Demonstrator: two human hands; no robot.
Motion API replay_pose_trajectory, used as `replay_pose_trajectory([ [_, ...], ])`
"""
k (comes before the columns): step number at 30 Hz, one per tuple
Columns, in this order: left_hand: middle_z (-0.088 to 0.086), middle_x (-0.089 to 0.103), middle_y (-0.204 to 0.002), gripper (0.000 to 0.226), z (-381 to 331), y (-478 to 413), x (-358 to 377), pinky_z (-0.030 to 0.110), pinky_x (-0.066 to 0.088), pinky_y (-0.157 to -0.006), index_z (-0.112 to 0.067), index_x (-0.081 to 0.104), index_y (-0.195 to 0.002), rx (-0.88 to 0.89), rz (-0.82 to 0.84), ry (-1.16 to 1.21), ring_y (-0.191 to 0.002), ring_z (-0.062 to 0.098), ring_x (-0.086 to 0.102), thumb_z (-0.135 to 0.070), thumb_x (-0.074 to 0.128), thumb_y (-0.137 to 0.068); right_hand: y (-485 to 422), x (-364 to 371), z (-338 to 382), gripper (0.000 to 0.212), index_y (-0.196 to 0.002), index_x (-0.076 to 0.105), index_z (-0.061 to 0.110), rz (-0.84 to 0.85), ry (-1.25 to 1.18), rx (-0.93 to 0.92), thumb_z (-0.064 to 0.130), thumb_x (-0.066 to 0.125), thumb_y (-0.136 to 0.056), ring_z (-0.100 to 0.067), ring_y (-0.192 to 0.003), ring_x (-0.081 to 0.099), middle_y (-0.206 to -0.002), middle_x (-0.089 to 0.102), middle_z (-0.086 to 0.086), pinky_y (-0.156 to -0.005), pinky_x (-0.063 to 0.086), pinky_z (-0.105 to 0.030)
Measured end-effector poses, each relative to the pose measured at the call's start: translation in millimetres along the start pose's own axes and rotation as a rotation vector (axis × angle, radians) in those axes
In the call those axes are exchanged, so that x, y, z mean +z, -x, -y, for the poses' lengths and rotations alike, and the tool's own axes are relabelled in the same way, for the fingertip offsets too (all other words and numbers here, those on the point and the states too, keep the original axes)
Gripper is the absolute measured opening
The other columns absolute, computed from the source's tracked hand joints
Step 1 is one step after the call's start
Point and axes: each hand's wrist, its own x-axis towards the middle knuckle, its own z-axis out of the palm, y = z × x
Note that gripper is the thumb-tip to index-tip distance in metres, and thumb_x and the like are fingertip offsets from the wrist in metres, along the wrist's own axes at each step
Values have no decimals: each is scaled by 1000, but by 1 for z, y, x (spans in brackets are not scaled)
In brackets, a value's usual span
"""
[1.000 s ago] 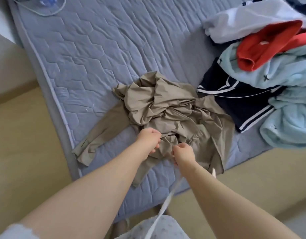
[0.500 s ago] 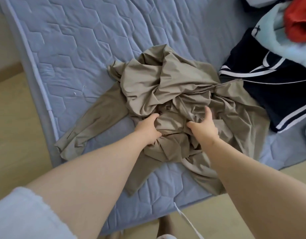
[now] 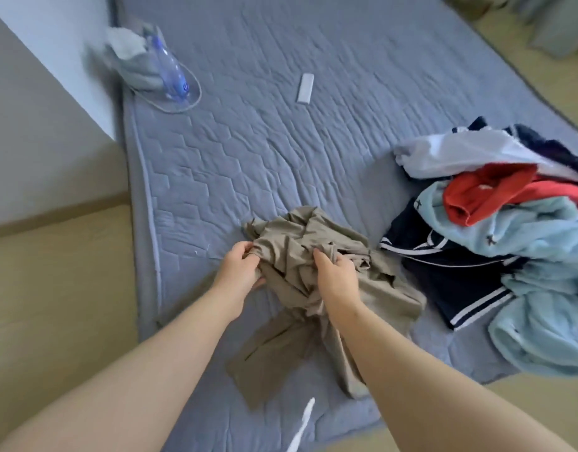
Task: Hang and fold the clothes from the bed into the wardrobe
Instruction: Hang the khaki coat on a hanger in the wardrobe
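**Both hands on the khaki bundle, its tail trailing back toward the person**

The khaki garment (image 3: 290, 252) lies crumpled on the near part of the bed (image 3: 281, 151), close to the edge where the person stands. The left hand (image 3: 240, 272) pinches a fold at the bundle's 9 o'clock side, fingers curled round the cloth. The right hand (image 3: 336, 272) has its fingers dug into the fabric toward 3 o'clock, grasping a wad of it. Neither hand is nearer; they sit level, with the bunched cloth between them.

What matters is how the garment runs. Its long axis goes roughly from 12 to 6 o'clock: the wadded part sits at and just beyond the hands, while the flat, loose length trails from the grip toward 6 o'clock, to the bed's near edge. I'd judge a lift would need to go up and away to draw that tail clear and let it hang straight.

The pile of clothes (image 3: 515, 243) lies at 3 o'clock, its dark piece just beside the khaki cloth. A plastic bottle (image 3: 170, 73) lies far off at 11 o'clock.
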Motion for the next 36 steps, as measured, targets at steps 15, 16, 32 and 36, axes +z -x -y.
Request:
replay_pose_trajectory([
  [15, 3, 62, -82, 25, -306, 184, -113, 22, 53, -50, -18, 57, -86, 568, -36, 542, -72, 12, 61, -6, 37, -96, 203, -8, 304, 39, -58, 31, 21, 209, -423, -504, 21, 48, -93, -13, -50, 34, -56, 37, 0, -47, 29, -22],
  [16, 4, 62, -82, 23, -323, 199, -123, 22, 53, -52, -17, 58, -88, 631, -41, 544, -70, 11, 61, -7, 38, -96, 221, -8, 322, 37, -59, 33, 21, 236, -437, -550, 22, 49, -93, -14, -53, 36, -58, 38, -1, -50, 31, -23],
  [32, 7, 62, -92, 20, -305, 245, -243, 24, 36, -57, -14, 53, -95, 790, -611, -670, -72, 18, 51, -8, 35, -91, 344, 38, 401, 19, -78, 57, 14, 486, -405, -702, 21, 52, -95, -7, -38, 37, -49, 50, 1, -48, 47, -20],
  [36, 12, 64, -96, 27, -306, 239, -287, 25, 36, -60, -16, 54, -76, 631, -705, -607, -71, 19, 53, -13, 33, -92, 331, 40, 393, 14, -82, 58, 17, 446, -404, -647, 18, 51, -94, -8, -42, 36, -61, 51, -2, -49, 47, -20],
])
